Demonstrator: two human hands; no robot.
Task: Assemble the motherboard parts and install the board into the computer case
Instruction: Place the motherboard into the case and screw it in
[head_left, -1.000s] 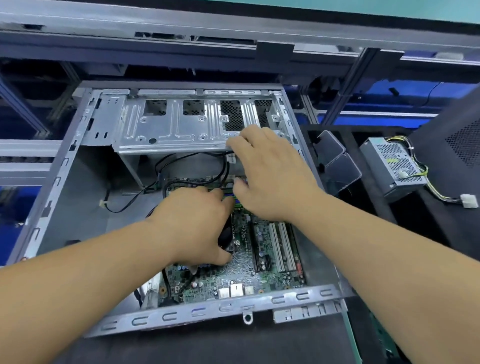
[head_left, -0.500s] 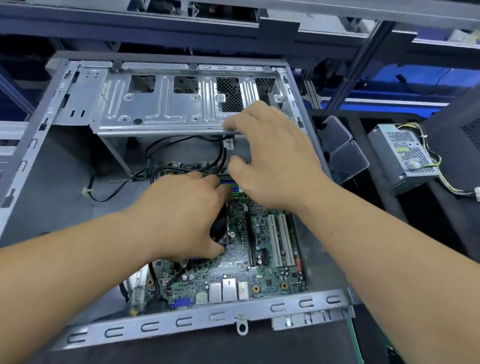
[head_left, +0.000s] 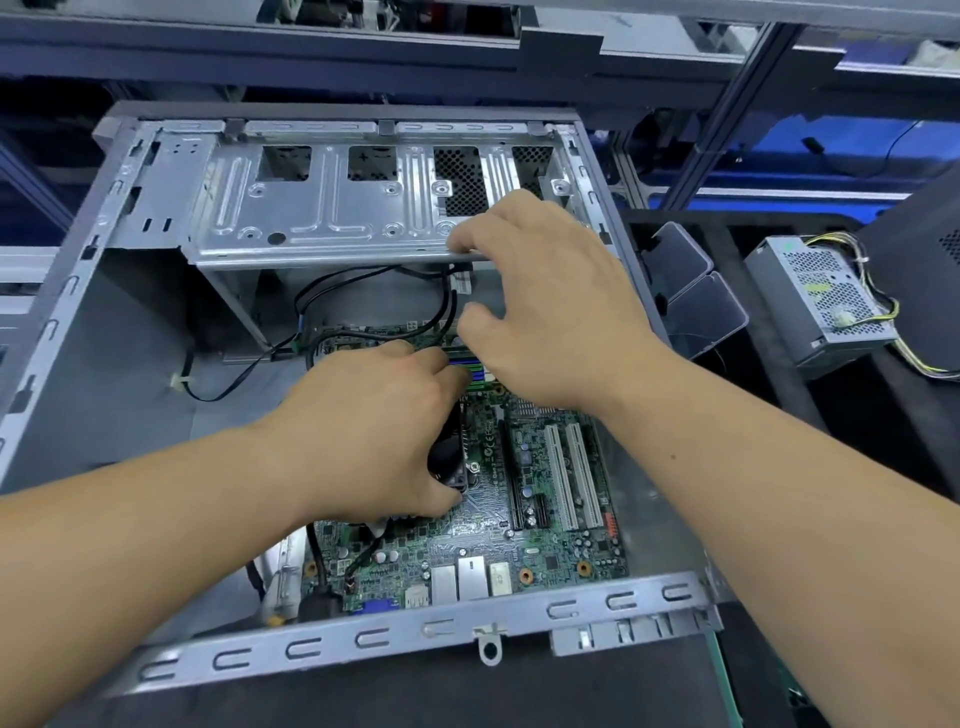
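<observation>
Two hands are working inside the computer case (head_left: 363, 642), which is lying open-side up on the dark worktop (head_left: 415, 696).

Nearest the case's front rail, the motherboard (head_left: 545, 540) is lying flat on the case floor, its port block against that rail. Its long axis appears to be running from the rail toward the drive cage (head_left: 322, 208); the white expansion slots (head_left: 571, 478) are running the same way.

Mid-case, the left hand (head_left: 374, 436) is resting knuckles-up over the board's centre, fingers curled down with the tips out of sight; whether it is gripping anything I cannot tell. The right hand (head_left: 550, 306) is hovering over the board's far edge, fingers loosely curved, index reaching to the cage lip, thumb near the coloured memory slots (head_left: 470, 366). It appears to be holding nothing.

Past the hands, black cables (head_left: 363, 280) are looping under the drive cage.

Outside the case, to its right, a power supply (head_left: 821, 296) is sitting with yellow leads trailing.

Handling judgement: the board is looking light, stiff and fragile, with solder points and small parts exposed. Best taken by bare edges or pressed near screw holes, never on components.
</observation>
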